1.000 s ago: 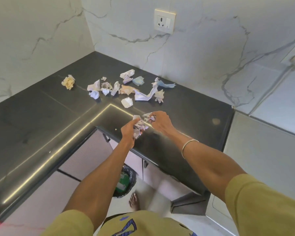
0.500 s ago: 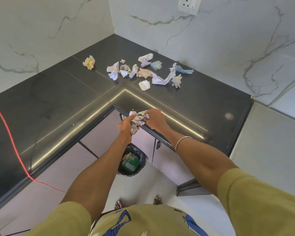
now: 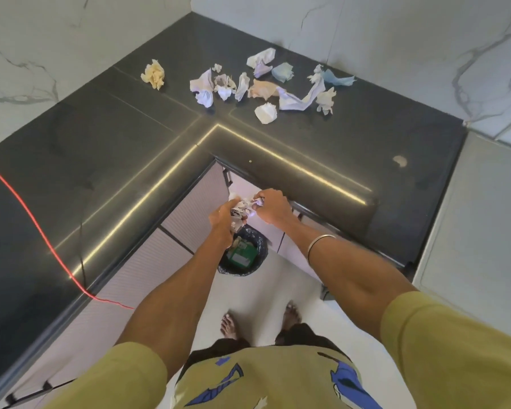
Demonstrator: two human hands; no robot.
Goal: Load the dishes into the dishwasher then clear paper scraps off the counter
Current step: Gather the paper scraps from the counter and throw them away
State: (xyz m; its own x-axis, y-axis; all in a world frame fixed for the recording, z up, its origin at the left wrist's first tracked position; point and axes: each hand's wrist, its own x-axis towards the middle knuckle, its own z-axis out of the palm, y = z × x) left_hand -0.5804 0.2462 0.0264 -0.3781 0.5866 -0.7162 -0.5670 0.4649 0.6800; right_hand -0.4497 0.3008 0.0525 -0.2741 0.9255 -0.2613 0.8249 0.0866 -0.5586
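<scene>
Bright, even daylight; glare streaks the counter (edges bow, wide-angle).

left hand, right hand, gripping crumpled paper, above bin

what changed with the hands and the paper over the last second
Both hands, left hand and right hand, carried the wad of paper scraps off the counter edge toward the person, now above the bin. Both keep gripping it. The scraps left on the counter stayed put.
</scene>
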